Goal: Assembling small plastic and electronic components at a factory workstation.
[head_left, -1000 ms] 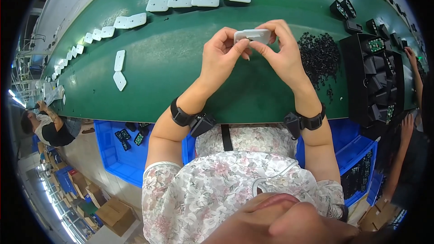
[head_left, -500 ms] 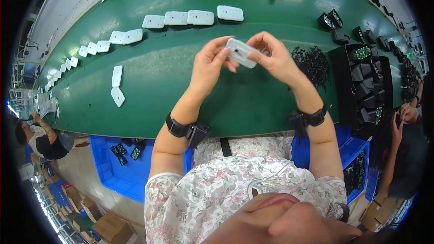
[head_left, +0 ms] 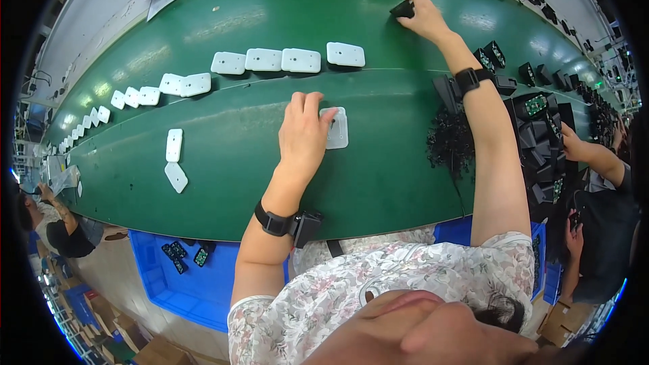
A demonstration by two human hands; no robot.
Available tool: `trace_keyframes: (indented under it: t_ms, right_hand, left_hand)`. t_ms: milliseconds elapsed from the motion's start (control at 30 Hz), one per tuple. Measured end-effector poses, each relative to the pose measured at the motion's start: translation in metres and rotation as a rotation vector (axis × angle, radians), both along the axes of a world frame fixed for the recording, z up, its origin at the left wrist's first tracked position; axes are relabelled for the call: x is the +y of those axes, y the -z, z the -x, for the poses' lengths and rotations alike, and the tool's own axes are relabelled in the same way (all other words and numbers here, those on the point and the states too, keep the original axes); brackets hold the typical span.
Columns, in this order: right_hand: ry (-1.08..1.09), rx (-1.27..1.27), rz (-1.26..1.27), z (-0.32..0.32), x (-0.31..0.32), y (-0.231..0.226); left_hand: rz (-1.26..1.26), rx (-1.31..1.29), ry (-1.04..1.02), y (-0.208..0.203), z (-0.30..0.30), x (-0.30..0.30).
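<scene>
My left hand (head_left: 303, 134) is over the green tabletop with its thumb on a white plastic cover (head_left: 340, 132). The cover shows a raised rim and small holes, and its left part is hidden under the hand. At the far side of the table, my right hand (head_left: 426, 19) grips a small black plastic housing (head_left: 403, 9) between thumb and fingers. Beyond my left hand lies a row of similar white covers (head_left: 301, 61), curving away to the left. Two more covers (head_left: 174, 145) touch end to end at the left.
A pile of small black parts (head_left: 449, 142) lies under my right forearm. At the right are a heap of black housings (head_left: 537, 128), some with green circuit boards, and a co-worker's arm (head_left: 595, 152). A blue bin (head_left: 155, 277) stands below the table's front edge.
Both hands held the white cover up together; now it is down by the table under my left hand. My right hand has let go, reached far forward and taken hold of the black housing.
</scene>
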State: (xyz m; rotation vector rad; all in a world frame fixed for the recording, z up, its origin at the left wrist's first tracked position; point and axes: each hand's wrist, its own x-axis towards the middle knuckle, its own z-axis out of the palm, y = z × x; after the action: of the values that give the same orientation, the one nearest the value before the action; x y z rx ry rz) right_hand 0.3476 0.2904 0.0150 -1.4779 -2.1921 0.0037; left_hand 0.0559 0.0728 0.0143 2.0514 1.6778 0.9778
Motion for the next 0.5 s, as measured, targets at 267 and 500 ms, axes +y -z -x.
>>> trace_keyframes:
  t_ms: [267,500]
  right_hand:
    - [-0.178,-0.277,0.127,0.026,-0.135,-0.066]
    - [-0.053,-0.049,0.327,0.037,-0.172,-0.040]
  left_hand:
    - [0.001,0.395,0.027,-0.014,-0.015,-0.021]
    - [-0.180,0.242,0.359,-0.005,-0.020,-0.021]
